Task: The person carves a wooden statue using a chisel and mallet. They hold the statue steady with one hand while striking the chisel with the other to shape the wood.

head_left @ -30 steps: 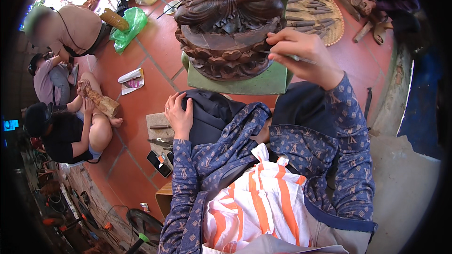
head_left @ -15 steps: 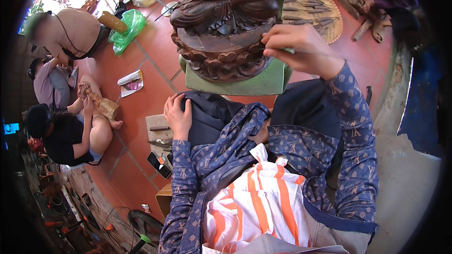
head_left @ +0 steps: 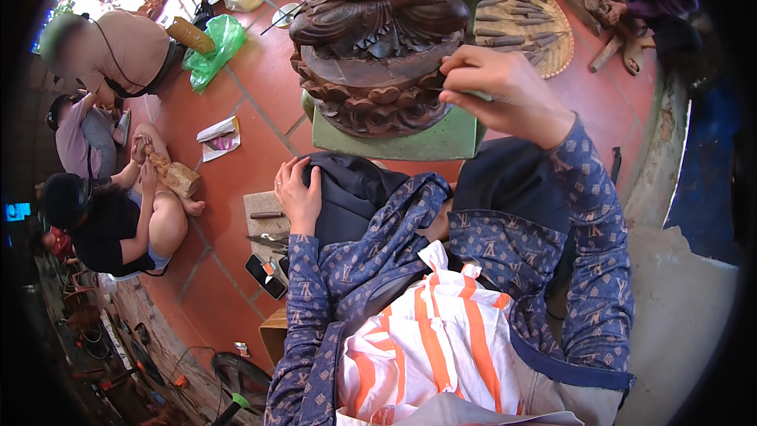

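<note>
A dark brown carved wooden statue (head_left: 378,20) stands before me on a lotus-shaped base (head_left: 378,106), its top cut off by the picture's edge. Beneath it is a green stand (head_left: 394,142). My right hand (head_left: 505,91) is at the right rim of the base, thumb and fingers pinched together. A thin sliver shows between those fingers, too small and blurred to name. My left hand (head_left: 298,196) lies on my dark-trousered left knee (head_left: 343,181), fingers a little apart and holding nothing.
A round woven tray (head_left: 556,31) with several carving tools lies at the right. By my left knee are a phone (head_left: 266,276) and a mat with tools (head_left: 264,209). Several people sit at left; one holds a wooden carving (head_left: 177,177). Another person's hands (head_left: 603,0) work at upper right.
My right hand has shifted slightly downward at the rim of the base, still pinched. My left hand stays on the knee. The statue appears a touch further right in the picture.
</note>
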{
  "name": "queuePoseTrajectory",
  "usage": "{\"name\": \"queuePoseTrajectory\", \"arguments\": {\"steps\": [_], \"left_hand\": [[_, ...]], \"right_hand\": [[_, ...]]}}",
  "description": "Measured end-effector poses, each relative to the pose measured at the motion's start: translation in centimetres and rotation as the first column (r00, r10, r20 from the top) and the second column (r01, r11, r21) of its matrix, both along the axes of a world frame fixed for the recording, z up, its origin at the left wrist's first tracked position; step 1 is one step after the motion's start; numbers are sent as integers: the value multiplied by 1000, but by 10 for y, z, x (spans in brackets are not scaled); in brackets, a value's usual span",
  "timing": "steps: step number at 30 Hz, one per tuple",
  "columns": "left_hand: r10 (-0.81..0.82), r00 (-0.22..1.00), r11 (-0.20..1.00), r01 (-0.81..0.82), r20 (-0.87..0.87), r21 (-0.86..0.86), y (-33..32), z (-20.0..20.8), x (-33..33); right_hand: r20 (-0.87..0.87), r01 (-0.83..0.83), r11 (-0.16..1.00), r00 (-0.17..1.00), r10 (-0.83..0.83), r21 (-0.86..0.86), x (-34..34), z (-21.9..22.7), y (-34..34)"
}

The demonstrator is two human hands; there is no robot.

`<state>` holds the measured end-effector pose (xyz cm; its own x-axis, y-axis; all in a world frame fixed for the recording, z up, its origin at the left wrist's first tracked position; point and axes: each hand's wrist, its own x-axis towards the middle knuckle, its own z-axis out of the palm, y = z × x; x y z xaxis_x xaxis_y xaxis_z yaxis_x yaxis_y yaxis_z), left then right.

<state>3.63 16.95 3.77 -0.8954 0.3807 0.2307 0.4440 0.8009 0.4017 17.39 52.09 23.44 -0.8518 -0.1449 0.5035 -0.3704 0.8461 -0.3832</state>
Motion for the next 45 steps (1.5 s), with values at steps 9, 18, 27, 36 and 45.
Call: {"name": "queuePoseTrajectory", "arguments": {"steps": [9, 18, 27, 36, 45], "left_hand": [[6, 1000, 1000, -6, 3, 0, 0, -1, 1], [-33, 999, 998, 32, -7, -51, 0, 6, 2], [-473, 879, 784, 453, 64, -425, 30, 7, 19], [-660, 636, 483, 766, 399, -424, 89, -19, 18], [-733, 620, 564, 784, 278, -260, 105, -22, 14]], "right_hand": [[27, -20, 1000, 999, 20, 6, -1, 4, -3], [-31, 148, 500, 943, -331, -853, 66, -66, 2], [271, 273, 5, 958, -93, -962, 123, -136, -66], [225, 236, 420, 971, -76, -876, 118, -146, -59], [108, 146, 268, 983, -150, -952, 111, -136, -73]]}}
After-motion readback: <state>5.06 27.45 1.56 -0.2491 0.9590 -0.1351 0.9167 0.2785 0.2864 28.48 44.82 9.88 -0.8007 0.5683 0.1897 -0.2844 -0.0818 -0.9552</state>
